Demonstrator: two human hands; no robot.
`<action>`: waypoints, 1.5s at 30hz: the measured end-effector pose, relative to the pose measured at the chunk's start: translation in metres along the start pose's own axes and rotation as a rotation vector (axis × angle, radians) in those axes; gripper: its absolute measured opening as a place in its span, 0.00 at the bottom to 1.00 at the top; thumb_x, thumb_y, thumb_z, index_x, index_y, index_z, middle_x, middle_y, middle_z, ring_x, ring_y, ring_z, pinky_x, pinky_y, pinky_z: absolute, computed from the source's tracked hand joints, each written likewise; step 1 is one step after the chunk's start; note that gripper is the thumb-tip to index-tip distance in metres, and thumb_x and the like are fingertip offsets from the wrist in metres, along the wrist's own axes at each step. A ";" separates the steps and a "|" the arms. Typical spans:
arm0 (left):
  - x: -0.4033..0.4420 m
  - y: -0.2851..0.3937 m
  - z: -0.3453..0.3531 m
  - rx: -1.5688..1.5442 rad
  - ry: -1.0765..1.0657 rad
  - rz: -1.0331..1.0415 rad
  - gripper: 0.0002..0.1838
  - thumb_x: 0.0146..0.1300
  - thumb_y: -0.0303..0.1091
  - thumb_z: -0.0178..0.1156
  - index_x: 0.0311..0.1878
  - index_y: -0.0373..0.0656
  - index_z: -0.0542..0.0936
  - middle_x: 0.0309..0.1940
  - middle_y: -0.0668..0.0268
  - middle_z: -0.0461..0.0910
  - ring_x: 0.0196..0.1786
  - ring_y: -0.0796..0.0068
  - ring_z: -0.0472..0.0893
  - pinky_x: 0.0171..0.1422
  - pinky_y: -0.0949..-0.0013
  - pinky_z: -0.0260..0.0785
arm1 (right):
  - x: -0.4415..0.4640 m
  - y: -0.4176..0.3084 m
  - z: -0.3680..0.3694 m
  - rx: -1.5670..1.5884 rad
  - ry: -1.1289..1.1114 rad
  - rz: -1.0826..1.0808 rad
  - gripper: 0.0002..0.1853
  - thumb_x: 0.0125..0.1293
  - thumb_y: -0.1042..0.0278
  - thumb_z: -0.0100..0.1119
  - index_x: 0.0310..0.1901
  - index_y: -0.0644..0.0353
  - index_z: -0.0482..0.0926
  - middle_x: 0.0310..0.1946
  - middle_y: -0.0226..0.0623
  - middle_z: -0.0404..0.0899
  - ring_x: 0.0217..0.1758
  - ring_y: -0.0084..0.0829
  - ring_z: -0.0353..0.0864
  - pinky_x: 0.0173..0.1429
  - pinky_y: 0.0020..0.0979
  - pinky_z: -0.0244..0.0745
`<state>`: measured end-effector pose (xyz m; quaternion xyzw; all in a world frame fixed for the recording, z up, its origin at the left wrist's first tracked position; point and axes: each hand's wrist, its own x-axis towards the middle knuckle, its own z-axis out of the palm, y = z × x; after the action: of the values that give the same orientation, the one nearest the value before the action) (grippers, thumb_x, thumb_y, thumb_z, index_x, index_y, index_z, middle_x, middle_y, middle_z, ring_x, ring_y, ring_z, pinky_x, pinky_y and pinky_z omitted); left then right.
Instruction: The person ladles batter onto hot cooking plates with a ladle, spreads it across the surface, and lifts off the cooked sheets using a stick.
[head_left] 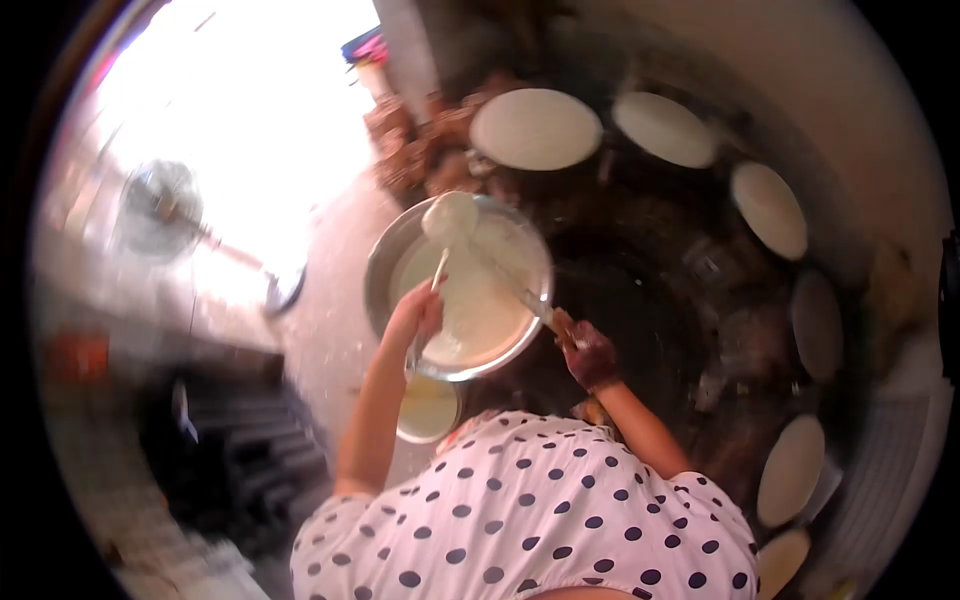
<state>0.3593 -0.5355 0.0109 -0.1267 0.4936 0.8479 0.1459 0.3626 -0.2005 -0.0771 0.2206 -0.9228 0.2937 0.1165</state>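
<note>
A wide metal basin (pixel 377 285) of creamy white liquid (pixel 475 300) stands in front of me. My right hand (pixel 588 355), with dark smears on it, is closed round the handle of a ladle (pixel 450 216). The ladle's round head is coated in the white liquid and lies over the basin's far side. My left hand (pixel 415 312) is over the basin's left part, closed on a thin pale stick (pixel 441 265) that points up toward the ladle head. Its exact kind is unclear. Below the basin, a smaller bowl (pixel 430 408) of pale yellowish liquid is partly hidden.
Several pale round discs (pixel 536 128) stand in an arc around a dark pit (pixel 630 300) on the right. Bricks (pixel 400 145) lie behind the basin. A standing fan (pixel 160 205) is at the left, above a dark ridged object (pixel 235 440).
</note>
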 end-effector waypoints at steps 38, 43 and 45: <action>0.304 -0.498 0.882 0.811 -1.132 -0.702 0.08 0.67 0.37 0.51 0.40 0.44 0.73 0.17 0.73 0.67 0.16 0.83 0.65 0.18 0.74 0.59 | -0.336 0.410 -0.367 -0.436 0.766 1.558 0.23 0.61 0.61 0.58 0.59 0.42 0.73 0.35 0.42 0.79 0.37 0.46 0.81 0.40 0.44 0.76; 0.336 -0.500 0.892 1.208 -1.196 -0.150 0.27 0.65 0.38 0.51 0.66 0.38 0.66 0.24 0.61 0.77 0.20 0.71 0.76 0.22 0.67 0.67 | -0.294 0.483 -0.334 -0.081 1.009 1.756 0.20 0.66 0.52 0.53 0.57 0.47 0.76 0.43 0.51 0.80 0.40 0.49 0.81 0.44 0.39 0.76; 0.366 -0.513 0.891 1.350 -1.211 0.210 0.27 0.66 0.38 0.49 0.67 0.41 0.66 0.28 0.57 0.79 0.26 0.63 0.79 0.28 0.62 0.70 | -0.264 0.529 -0.331 -0.047 1.070 1.691 0.21 0.66 0.51 0.52 0.57 0.48 0.76 0.43 0.53 0.80 0.41 0.48 0.81 0.46 0.38 0.76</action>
<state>0.1488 0.5293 -0.1024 0.4977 0.7331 0.3094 0.3452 0.3705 0.4716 -0.1622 -0.6717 -0.6084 0.3222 0.2737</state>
